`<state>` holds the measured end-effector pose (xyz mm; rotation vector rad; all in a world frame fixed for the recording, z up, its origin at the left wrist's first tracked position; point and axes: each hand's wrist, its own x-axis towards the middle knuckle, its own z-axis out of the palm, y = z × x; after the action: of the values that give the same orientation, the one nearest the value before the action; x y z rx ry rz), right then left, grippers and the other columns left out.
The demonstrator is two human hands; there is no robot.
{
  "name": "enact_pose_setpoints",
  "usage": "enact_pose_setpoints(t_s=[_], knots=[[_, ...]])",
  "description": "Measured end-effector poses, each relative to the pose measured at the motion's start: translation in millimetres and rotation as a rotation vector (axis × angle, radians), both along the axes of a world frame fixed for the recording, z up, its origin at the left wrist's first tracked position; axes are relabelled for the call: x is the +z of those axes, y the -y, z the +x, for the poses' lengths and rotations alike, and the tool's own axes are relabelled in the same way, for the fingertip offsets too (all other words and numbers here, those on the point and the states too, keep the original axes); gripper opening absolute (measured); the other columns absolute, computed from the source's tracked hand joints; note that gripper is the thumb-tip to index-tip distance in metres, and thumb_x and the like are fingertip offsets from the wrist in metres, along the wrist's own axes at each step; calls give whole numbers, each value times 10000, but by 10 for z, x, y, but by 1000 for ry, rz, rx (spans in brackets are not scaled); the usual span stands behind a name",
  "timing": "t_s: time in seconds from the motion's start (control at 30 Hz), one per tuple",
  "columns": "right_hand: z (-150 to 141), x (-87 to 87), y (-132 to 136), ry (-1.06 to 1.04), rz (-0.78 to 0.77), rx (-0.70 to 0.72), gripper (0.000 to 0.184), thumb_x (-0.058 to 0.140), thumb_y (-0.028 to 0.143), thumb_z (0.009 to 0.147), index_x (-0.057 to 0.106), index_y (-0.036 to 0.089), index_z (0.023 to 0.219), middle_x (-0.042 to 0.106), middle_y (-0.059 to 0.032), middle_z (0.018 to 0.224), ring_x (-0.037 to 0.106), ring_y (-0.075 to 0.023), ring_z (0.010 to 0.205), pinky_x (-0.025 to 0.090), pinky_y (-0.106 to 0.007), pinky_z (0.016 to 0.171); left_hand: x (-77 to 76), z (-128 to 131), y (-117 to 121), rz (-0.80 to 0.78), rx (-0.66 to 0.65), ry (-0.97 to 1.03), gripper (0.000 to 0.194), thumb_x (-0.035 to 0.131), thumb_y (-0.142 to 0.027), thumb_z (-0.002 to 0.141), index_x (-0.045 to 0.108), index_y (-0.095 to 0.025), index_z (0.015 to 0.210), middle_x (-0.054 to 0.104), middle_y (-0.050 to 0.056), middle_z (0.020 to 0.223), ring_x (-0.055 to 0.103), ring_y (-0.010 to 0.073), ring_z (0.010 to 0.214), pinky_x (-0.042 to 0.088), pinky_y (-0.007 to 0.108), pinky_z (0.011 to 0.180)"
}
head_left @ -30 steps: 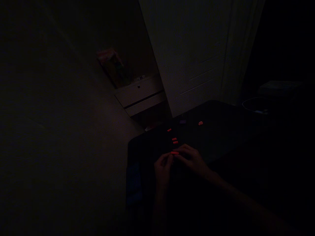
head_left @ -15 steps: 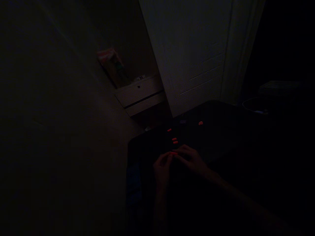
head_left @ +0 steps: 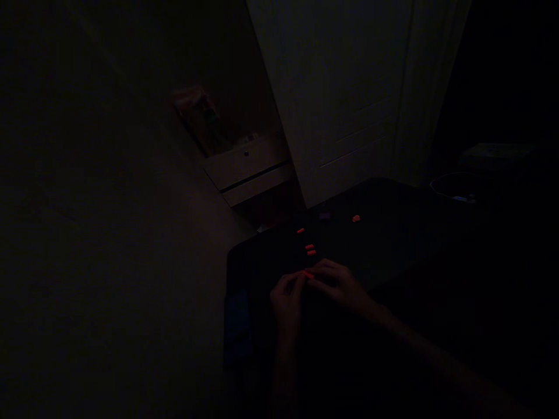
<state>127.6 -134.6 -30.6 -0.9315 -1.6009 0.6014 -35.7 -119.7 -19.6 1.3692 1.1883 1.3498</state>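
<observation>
The room is very dark. A small bright red-orange piece (head_left: 308, 274), short and bar-shaped, sits between my two hands above a dark table (head_left: 271, 256). My left hand (head_left: 287, 297) pinches its left end between thumb and fingertips. From the other side, my right hand (head_left: 338, 282) has its fingertips closed on the right end. Just beyond the hands lie two similar red pieces, a nearer one (head_left: 311, 252) and a farther one (head_left: 310, 247). A third red piece (head_left: 300, 231) rests farther back. What exactly these pieces are is too dark to tell.
A rounded orange-red item (head_left: 356, 219) and a small purplish block (head_left: 325, 216) lie near the table's back edge. A blue flat item (head_left: 238, 326) is at the left edge. A white cable (head_left: 454, 198) lies at right. Behind stand a drawer unit (head_left: 248, 166) and a pale panel (head_left: 345, 87).
The red piece between my hands has tilted, its right end now lower. My hands have shifted only slightly. The scene looks a little dimmer.
</observation>
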Motion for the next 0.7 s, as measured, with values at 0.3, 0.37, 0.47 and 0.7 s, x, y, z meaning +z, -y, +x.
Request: enact_pose_setpoints(t_s=[0.3,0.37,0.47,0.7], knots=[[7,77,32,-4,-8,23,241,706,343,909,758,224,1111,708,-66,966,679,-188,867,560,-310,767,38,-24,23,31,9,-22,152,761,-324,788,768,-176,819,756,57,845,703,215,843,533,316,809],[9,114,45,-5,-14,39,250,712,345,903,754,225,1118,717,-66,973,683,-188,867,561,-312,777,39,-25,21,27,13,-16,158,763,-330,787,768,-178,827,758,58,846,705,217,845,535,320,809],[11,152,52,-25,-50,50,220,658,344,942,754,229,1102,747,-68,1011,701,-200,922,561,-333,837,26,-28,15,5,19,-4,180,773,-343,775,776,-182,857,770,63,874,710,223,862,536,331,822],[32,139,29,-136,-199,40,194,680,364,916,768,219,1010,784,-54,1000,729,-227,947,563,-369,900,37,-16,35,13,-57,16,193,766,-349,784,799,-183,877,782,74,913,713,235,900,536,351,869]])
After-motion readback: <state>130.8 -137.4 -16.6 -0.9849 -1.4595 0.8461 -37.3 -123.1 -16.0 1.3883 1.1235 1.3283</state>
